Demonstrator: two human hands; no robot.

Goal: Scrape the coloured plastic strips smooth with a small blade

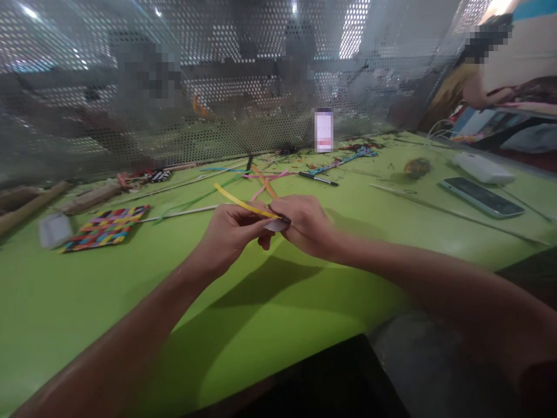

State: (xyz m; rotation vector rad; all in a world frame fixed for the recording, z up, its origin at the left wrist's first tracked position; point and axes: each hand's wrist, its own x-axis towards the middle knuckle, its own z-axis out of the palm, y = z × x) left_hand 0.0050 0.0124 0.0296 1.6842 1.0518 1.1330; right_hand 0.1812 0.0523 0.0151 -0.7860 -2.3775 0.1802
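Observation:
Above the green table [278, 325] my two hands meet, fingers closed. My left hand [230, 232] pinches a narrow yellow strip [239, 201], whose free end sticks up to the left. My right hand [307, 223] is closed at the strip's other end, thumb and fingers pressed together. A small pale flat piece [275, 225] shows between the hands; what it is I cannot make out. Just behind them lie an orange strip [264, 181], a pink strip [260, 191] and a green strip [191, 200]. A mat woven of many-coloured strips [111, 226] lies to the left.
A pen [318, 179] lies beyond my hands. A lit phone [324, 130] stands against the perforated metal screen [243, 133]. On the right are another phone [483, 197], a white device [483, 167] and a long thin stick [452, 212]. A person's arm [483, 93] shows at the upper right.

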